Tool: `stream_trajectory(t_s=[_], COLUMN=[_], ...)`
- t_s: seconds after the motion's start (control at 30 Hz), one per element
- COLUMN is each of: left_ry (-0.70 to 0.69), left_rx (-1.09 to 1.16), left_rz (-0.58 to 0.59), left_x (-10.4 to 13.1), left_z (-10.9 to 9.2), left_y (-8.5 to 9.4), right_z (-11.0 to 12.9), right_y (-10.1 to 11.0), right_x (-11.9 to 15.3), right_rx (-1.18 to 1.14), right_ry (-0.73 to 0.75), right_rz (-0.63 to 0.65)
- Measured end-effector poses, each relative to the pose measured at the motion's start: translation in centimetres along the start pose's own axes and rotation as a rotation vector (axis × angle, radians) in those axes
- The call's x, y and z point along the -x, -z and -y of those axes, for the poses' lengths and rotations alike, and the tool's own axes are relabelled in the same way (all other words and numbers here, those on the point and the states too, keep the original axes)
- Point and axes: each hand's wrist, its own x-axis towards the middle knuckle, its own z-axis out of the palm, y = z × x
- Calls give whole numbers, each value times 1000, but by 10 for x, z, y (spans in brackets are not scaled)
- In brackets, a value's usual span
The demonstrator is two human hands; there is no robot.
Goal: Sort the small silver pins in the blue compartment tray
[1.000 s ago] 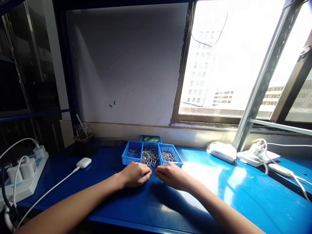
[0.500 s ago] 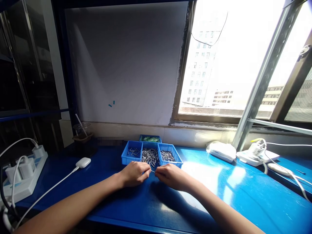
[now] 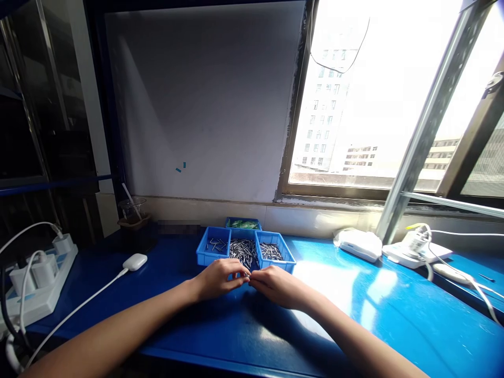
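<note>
My left hand and my right hand meet above the table, fingertips nearly touching. A small, slim metal piece shows between them; most of it is hidden by the fingers. Both hands pinch at it, the left with its fingers straighter and the right more curled. Just beyond stand blue plastic bins: the left bin has a few thin metal pieces, and the right bin a heap of short ones. Between these lies a pile of slim metal pieces.
A further blue bin behind holds green packets. On the blue table lie a white earbud case with a cable, power strips at far left, a white box and plugs at right. A cup with a straw stands back left.
My hands have come closer together, and the thin rod seen between them before is now mostly covered. The left fingers have straightened from a tighter curl. The bins have not moved.
</note>
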Motion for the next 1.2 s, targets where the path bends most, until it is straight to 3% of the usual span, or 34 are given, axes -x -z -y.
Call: stream_trajectory(t_s=[0.13, 0.37, 0.57, 0.93, 1.07, 1.2], left_ry=[-26, 28, -1, -33, 18, 34], left_rx=[98, -191, -280, -269, -316, -315], left_rz=[-4, 80, 94, 33, 64, 110], left_x=[0, 2, 1, 1, 1, 3], left_z=[-2, 0, 3, -2, 0, 2], left_y=[0, -4, -4, 2, 1, -1], right_z=[1, 2, 1, -2, 0, 6], right_y=[1, 7, 2, -5, 1, 10], right_x=[0, 3, 0, -2, 0, 2], right_rx=[-2, -101, -28, 47, 10, -67], right_ry=[-22, -75, -50, -51, -109, -72], right_rz=[9, -56, -28, -3, -56, -82])
